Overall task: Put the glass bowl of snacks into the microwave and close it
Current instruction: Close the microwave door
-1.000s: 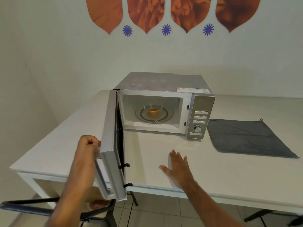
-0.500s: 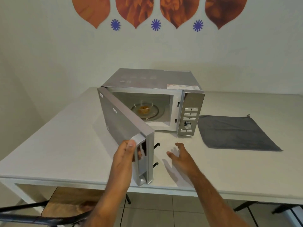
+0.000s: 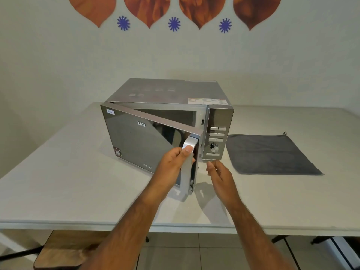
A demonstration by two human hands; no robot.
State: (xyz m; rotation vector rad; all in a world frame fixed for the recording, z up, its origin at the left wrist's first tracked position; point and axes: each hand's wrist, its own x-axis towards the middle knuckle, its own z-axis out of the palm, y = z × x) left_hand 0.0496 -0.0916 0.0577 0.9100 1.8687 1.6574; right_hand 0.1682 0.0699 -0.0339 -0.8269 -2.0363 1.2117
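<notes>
A silver microwave point(image 3: 167, 90) stands on the white table point(image 3: 58, 182). Its mirrored door point(image 3: 140, 141) is swung most of the way toward the front, a narrow gap left at the handle side. My left hand point(image 3: 175, 160) grips the door's silver handle point(image 3: 190, 149), thumb on its front. My right hand point(image 3: 218, 172) hovers open just below the control panel point(image 3: 215, 141), holding nothing. The door hides the glass bowl of snacks inside the cavity.
A dark grey cloth point(image 3: 268, 154) lies flat on the table right of the microwave. A wooden stool seat point(image 3: 64, 250) sits under the table's front edge at the left. The wall stands close behind the microwave.
My left hand has swung the door from wide open to nearly shut, hiding the bowl. My right hand lifted off the table and moved up toward the control panel.
</notes>
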